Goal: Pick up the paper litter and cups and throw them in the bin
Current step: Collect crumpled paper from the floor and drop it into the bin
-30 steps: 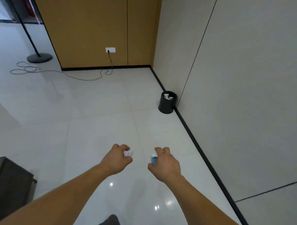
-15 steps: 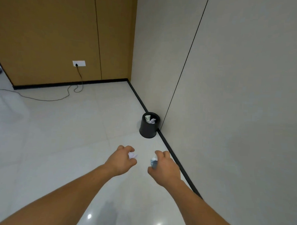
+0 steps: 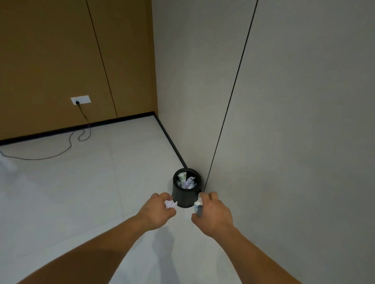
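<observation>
Just past my knuckles, by the right wall, the bin (image 3: pixel 185 198) sits w/ crumpled paper already inside. Risk: narrow mouth, both hands short of the rim, so letting go now prob. drops litter on the near floor. Left hand (image 3: pixel 156 213) is curled tight round a white paper wad (image 3: pixel 170 203). Right hand (image 3: pixel 213 215) pinches a bluish-white scrap (image 3: pixel 198 208), cup or paper, can't tell.

**Lighting and picture quality**

- Light: dim, even, indoor; source out of view.
- Shadows: one soft grey patch on the floor (image 3: pixel 52 201), between the forearms (image 3: pixel 106 251).
- Dark areas: the bin (image 3: pixel 185 197) wall reads as flat black.
- Focus: slightly soft throughout, fine detail smeared.
- Distortion: wide-angle; the wall seam (image 3: pixel 233 90) leans, and the forearms stretch at the lower edge.
</observation>
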`<state>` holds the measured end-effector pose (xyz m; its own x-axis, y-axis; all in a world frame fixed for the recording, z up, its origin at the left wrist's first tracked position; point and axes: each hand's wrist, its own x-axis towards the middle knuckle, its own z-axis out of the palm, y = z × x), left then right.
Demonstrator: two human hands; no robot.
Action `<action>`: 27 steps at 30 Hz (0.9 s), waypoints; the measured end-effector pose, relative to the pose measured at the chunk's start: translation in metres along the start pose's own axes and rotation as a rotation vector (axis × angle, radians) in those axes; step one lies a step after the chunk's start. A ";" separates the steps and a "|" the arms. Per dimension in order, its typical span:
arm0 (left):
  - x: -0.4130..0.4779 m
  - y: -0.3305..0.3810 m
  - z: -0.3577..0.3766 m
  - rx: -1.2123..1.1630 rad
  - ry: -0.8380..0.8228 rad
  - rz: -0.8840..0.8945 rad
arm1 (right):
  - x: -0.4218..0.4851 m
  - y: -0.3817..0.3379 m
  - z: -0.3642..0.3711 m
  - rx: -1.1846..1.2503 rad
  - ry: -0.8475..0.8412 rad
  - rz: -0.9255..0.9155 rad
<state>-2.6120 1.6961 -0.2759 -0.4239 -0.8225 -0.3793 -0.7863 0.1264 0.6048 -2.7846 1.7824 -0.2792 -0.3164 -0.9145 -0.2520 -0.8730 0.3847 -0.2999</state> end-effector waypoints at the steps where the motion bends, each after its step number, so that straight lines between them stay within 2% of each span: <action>1: 0.019 0.008 -0.006 -0.011 0.012 -0.004 | 0.021 0.005 -0.011 -0.014 0.002 -0.015; 8: 0.151 0.029 -0.026 -0.093 0.010 -0.047 | 0.155 0.026 -0.038 -0.029 -0.079 -0.004; 16: 0.373 0.017 -0.029 -0.146 -0.149 -0.059 | 0.341 0.038 -0.007 0.005 -0.159 0.089; 21: 0.501 -0.020 0.002 -0.097 -0.245 -0.135 | 0.450 0.059 0.055 0.043 -0.206 0.163; 24: 0.570 -0.050 0.044 -0.097 -0.284 -0.189 | 0.509 0.076 0.113 0.120 -0.270 0.249; 27: 0.629 -0.083 0.100 -0.071 -0.319 -0.193 | 0.562 0.099 0.182 0.126 -0.283 0.244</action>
<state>-2.8582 1.2237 -0.6349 -0.3990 -0.6117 -0.6831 -0.8369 -0.0616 0.5439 -2.9812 1.3288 -0.6179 -0.3785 -0.7305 -0.5684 -0.7266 0.6149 -0.3065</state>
